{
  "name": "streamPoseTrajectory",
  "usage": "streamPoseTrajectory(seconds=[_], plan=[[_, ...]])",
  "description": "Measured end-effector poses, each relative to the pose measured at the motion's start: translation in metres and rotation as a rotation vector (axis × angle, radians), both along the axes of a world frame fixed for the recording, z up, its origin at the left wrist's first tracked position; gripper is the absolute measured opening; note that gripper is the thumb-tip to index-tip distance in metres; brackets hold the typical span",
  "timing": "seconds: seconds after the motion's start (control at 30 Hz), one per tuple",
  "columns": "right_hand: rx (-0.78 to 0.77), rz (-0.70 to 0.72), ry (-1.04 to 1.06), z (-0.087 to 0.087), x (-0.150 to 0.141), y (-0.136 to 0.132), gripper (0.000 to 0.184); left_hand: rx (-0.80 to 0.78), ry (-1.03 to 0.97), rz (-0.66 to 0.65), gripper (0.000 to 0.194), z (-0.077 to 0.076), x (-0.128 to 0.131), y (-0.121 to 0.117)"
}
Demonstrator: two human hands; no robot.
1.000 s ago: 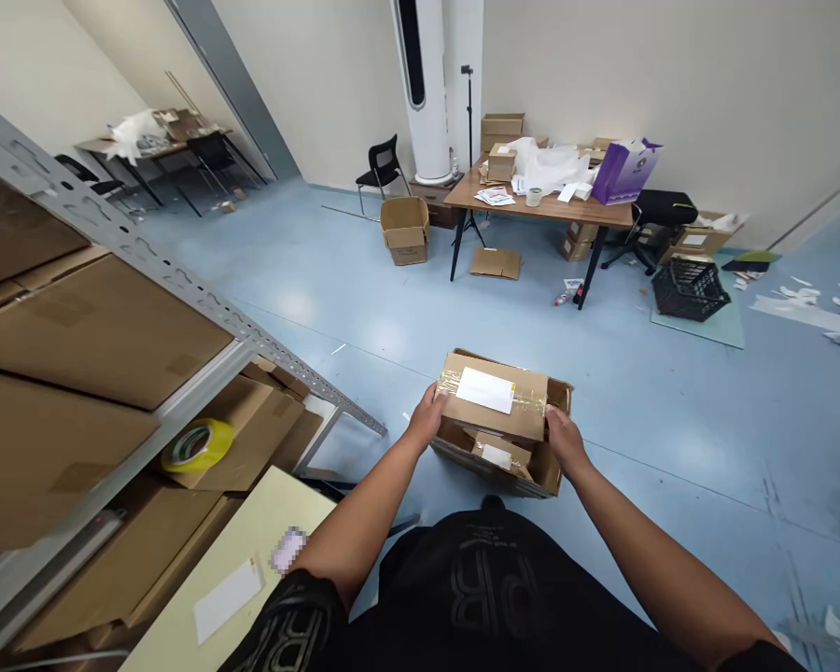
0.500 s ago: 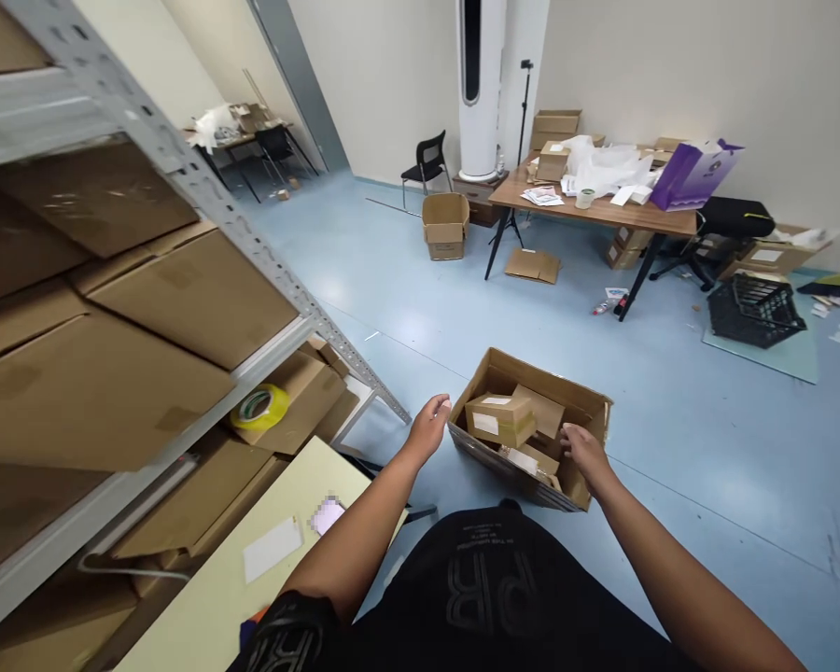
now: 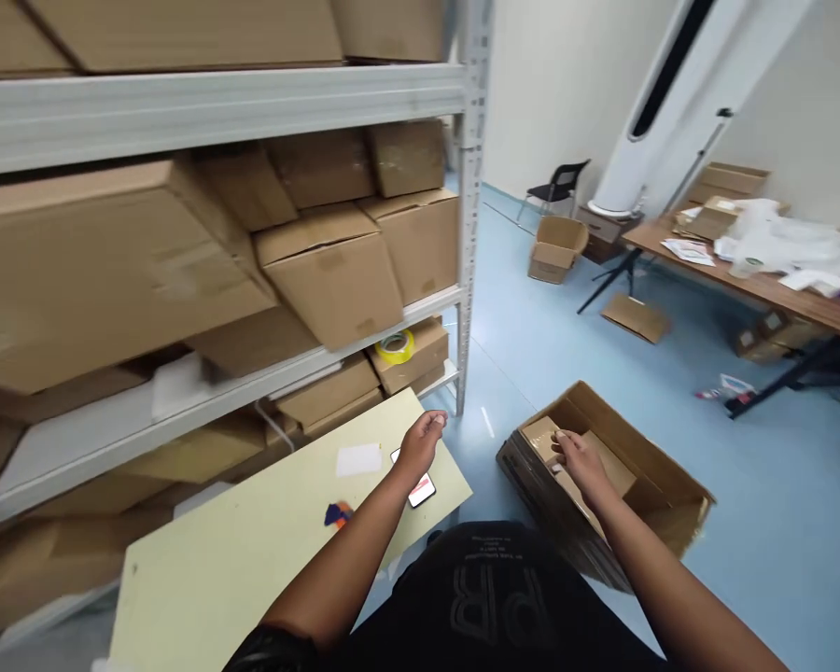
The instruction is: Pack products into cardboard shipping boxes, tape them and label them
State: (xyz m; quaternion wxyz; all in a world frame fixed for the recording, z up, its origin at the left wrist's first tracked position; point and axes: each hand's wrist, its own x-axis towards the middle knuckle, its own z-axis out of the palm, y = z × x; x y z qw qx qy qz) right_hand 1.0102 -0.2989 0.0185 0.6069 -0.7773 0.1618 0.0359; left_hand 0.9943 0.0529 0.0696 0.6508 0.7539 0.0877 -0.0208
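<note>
My left hand (image 3: 420,446) hovers above the pale yellow table, its fingers curled in and nothing visible in them. Beneath it lies a phone (image 3: 424,493) with a lit screen, partly covered by my wrist. My right hand (image 3: 580,462) is over the open cardboard box (image 3: 662,471) on the floor, fingers loosely bent and apart, holding nothing I can see. Inside that box, smaller cartons (image 3: 610,459) lie near the hand, partly hidden by it and my forearm.
On the table (image 3: 252,532) are a white card (image 3: 358,459) and a small blue-orange item (image 3: 337,513). A metal shelf (image 3: 217,112) full of cartons stands on the left, with a yellow tape roll (image 3: 400,357) on one carton. A cluttered brown desk (image 3: 756,285) stands right.
My view has swung left toward the shelf and table. My left hand is now over the table beside the phone, its fingers more curled. The floor box appears farther right.
</note>
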Motion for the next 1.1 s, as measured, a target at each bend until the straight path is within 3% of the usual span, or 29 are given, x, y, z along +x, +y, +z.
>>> streamPoseTrajectory(seconds=[0.13, 0.23, 0.4, 0.53, 0.67, 0.83, 0.97, 1.1], plan=[[0.026, 0.218, 0.056, 0.010, 0.029, 0.037, 0.051, -0.040, -0.012, 0.224, 0.051, 0.007, -0.042, 0.020], [0.108, 0.358, 0.087, 0.017, 0.051, 0.063, 0.050, -0.048, -0.017, 0.429, 0.050, 0.009, -0.079, 0.022], [0.153, 0.665, 0.167, 0.024, 0.071, 0.109, 0.047, -0.059, -0.014, 0.782, 0.050, 0.009, -0.148, -0.001], [0.148, 0.872, 0.171, 0.024, 0.055, 0.149, 0.044, -0.070, -0.041, 1.019, 0.050, 0.009, -0.208, -0.027], [0.143, 1.072, 0.188, 0.030, 0.011, 0.192, 0.041, -0.037, -0.069, 1.205, 0.050, 0.014, -0.280, -0.043], [0.142, 1.295, 0.150, 0.044, -0.067, 0.248, 0.045, -0.046, -0.117, 1.433, 0.053, 0.017, -0.381, -0.052], [0.161, 1.382, 0.120, 0.048, -0.143, 0.291, 0.046, -0.003, -0.126, 1.536, 0.051, 0.008, -0.467, -0.050], [0.145, 1.459, 0.113, 0.039, -0.231, 0.332, 0.047, 0.042, -0.109, 1.605, 0.048, -0.007, -0.563, -0.042]])
